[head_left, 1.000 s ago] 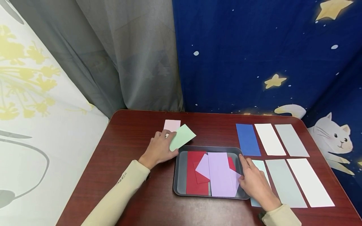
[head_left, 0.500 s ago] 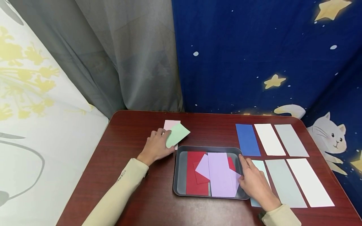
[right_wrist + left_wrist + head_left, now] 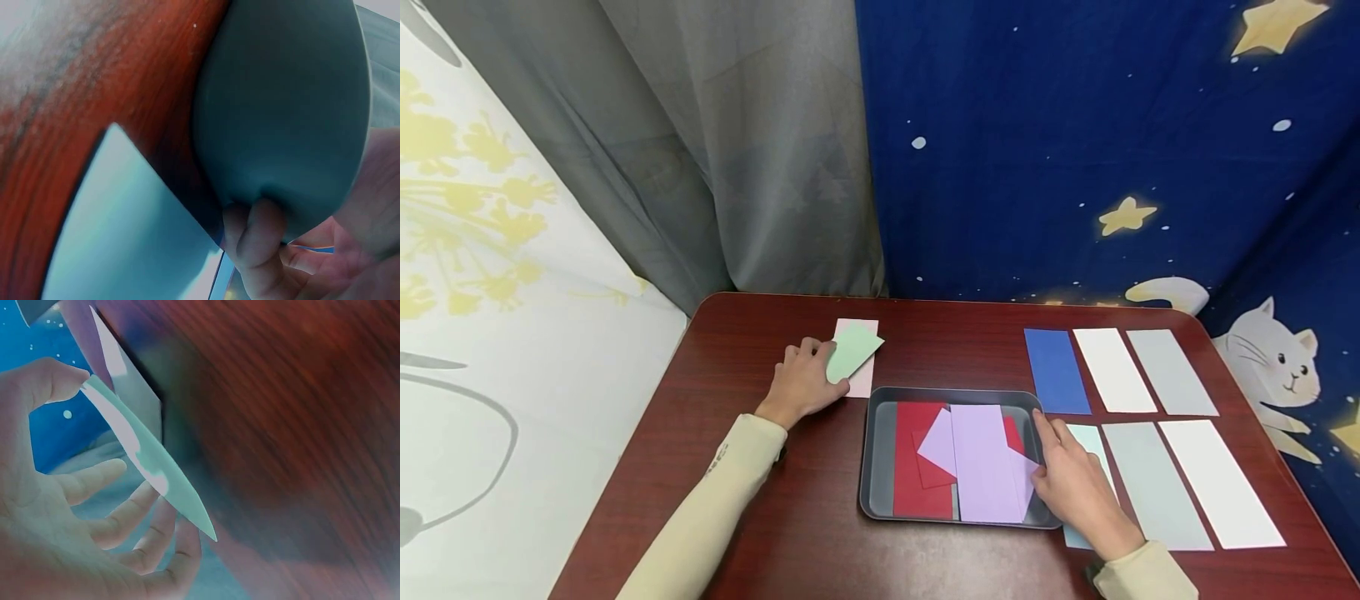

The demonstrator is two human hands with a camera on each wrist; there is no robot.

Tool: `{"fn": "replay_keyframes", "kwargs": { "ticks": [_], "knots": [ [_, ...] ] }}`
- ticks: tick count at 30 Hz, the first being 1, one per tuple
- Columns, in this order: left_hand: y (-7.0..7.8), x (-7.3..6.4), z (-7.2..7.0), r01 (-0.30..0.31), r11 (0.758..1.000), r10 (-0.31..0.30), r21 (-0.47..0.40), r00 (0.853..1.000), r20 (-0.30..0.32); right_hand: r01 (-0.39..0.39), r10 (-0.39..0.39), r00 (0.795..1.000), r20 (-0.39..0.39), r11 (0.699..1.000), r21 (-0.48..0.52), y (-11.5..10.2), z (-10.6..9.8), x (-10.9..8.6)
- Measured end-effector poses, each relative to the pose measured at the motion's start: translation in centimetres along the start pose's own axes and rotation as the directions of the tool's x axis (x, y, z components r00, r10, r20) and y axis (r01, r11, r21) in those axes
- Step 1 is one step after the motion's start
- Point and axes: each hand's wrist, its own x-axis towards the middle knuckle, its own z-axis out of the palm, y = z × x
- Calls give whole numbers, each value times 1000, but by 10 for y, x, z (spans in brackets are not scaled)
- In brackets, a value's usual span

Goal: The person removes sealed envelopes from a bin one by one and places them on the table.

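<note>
At the table's left, my left hand (image 3: 801, 379) pinches a pale green paper card (image 3: 852, 352) by its edges. In the left wrist view the green card (image 3: 181, 484) bows slightly between thumb and fingers. Beneath it lies a pink card (image 3: 862, 382), partly covered. My right hand (image 3: 1078, 487) grips the right rim of a dark grey tray (image 3: 877, 458), fingers under its outer wall, as the right wrist view shows on the tray (image 3: 281, 106). Inside the tray, lilac paper pieces (image 3: 979, 462) overlap red paper pieces (image 3: 913, 496).
Right of the tray, a blue card (image 3: 1057, 371), white cards (image 3: 1115, 371) and grey cards (image 3: 1172, 372) lie in two rows. A pale blue card (image 3: 1090, 442) is partly under my right hand. Curtains (image 3: 797, 150) hang behind the brown table (image 3: 955, 346).
My left hand has moved left with the green card, away from the tray's corner and over the pink card, baring more of its lower part. The right hand and tray stay in place.
</note>
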Motion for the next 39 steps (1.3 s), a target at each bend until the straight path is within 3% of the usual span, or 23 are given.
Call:
{"fn": "replay_keyframes", "kwargs": {
  "ticks": [14,25,39],
  "knots": [
    [-21,8,-1,98,995,-98,-31,995,-10,-4,4,1000,0,1000,-4,0,1,1],
    [-41,11,1,194,981,-195,-9,980,-49,6,-6,1000,-10,1000,-8,1,1,1],
    [-43,15,-3,289,957,-290,-15,956,-47,9,-9,1000,-18,1000,1,0,2,1]
  ]
}}
